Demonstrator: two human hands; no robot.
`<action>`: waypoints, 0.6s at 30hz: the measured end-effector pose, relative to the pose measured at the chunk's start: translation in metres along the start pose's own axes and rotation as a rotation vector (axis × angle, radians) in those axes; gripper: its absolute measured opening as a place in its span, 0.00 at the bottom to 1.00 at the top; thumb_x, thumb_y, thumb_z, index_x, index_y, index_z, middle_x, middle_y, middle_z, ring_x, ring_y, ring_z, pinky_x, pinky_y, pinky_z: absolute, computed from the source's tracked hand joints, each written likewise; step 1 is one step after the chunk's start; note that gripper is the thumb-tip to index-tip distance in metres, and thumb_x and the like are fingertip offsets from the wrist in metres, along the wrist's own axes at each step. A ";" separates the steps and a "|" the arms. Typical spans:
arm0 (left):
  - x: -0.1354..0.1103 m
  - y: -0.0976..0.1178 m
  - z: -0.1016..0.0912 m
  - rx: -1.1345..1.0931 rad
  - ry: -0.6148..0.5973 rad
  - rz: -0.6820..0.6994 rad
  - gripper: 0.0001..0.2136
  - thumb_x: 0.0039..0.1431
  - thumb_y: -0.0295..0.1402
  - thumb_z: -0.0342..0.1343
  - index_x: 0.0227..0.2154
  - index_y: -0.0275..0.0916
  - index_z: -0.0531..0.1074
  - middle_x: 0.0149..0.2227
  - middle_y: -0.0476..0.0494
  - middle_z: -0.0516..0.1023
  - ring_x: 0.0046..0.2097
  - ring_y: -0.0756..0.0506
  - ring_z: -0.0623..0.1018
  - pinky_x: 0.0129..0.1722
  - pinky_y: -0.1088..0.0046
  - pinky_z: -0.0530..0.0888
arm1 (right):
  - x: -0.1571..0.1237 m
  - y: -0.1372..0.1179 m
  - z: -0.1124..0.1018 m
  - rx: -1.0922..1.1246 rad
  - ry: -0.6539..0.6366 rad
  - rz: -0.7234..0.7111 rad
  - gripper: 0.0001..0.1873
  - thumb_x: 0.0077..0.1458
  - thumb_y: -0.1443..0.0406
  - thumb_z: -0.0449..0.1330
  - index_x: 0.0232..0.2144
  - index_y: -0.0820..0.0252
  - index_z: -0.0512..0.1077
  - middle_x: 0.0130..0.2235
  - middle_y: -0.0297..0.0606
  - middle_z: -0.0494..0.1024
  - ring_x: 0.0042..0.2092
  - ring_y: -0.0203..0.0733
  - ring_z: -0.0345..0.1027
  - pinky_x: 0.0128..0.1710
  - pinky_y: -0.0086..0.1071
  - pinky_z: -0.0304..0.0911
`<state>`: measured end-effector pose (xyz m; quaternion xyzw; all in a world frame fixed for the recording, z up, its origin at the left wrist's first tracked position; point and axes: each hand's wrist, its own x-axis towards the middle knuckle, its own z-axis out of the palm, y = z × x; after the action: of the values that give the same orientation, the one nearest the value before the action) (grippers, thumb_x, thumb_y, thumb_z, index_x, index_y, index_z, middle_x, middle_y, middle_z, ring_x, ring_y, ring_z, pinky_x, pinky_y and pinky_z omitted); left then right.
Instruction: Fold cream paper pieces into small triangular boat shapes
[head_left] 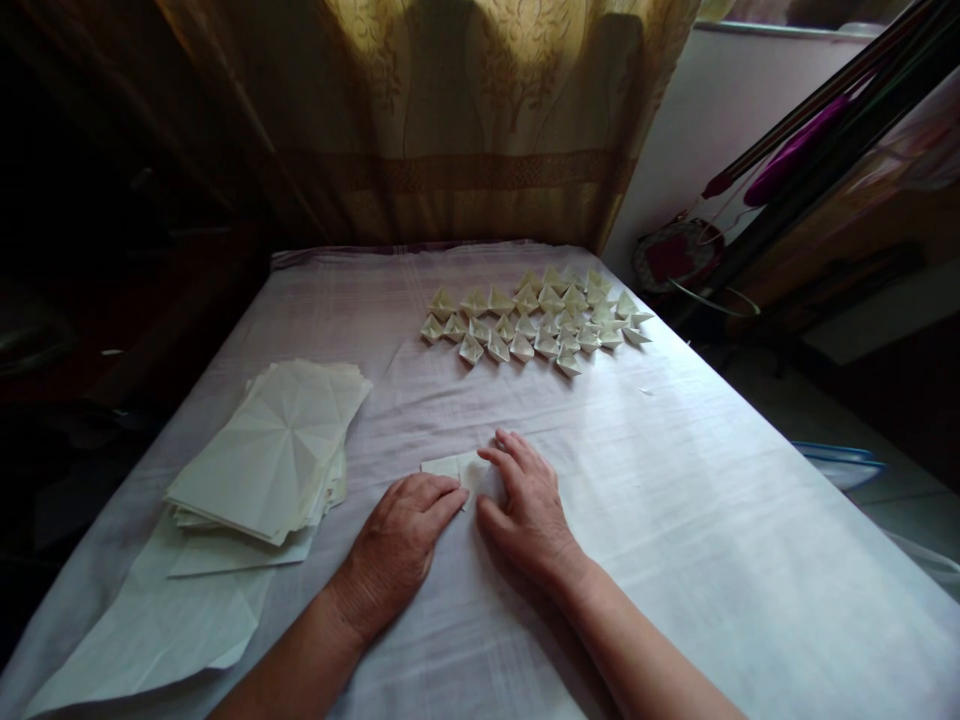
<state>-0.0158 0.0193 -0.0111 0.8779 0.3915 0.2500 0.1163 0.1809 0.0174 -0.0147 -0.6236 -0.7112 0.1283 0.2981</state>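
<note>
A small folded piece of white paper (pixel 444 466) lies flat on the cloth-covered table, partly hidden under both hands. My left hand (pixel 409 520) is closed at its left side, thumb against the fingers, pressing the paper down. Over the paper's right part rests my right hand (pixel 529 500), with thumb and forefinger apart and the other fingers stretched forward. Several folded paper boats (pixel 522 347) stand in loose rows farther back on the table.
To the left lies a stack of creased paper sheets (pixel 292 440), with a larger sheet (pixel 161 615) under it reaching toward the near edge. A patterned curtain (pixel 450 120) hangs behind the table. A bag (pixel 675 255) is beyond the right edge.
</note>
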 end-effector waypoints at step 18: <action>0.005 0.007 -0.013 0.080 -0.014 0.083 0.14 0.65 0.35 0.55 0.50 0.38 0.73 0.51 0.40 0.78 0.54 0.41 0.75 0.60 0.54 0.69 | 0.010 0.005 -0.008 -0.082 -0.043 -0.060 0.15 0.54 0.69 0.55 0.43 0.58 0.74 0.59 0.47 0.71 0.64 0.55 0.57 0.60 0.51 0.54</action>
<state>-0.0155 0.0186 0.0039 0.8992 0.3634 0.2324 0.0733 0.1893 0.0266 -0.0080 -0.6107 -0.7405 0.1031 0.2607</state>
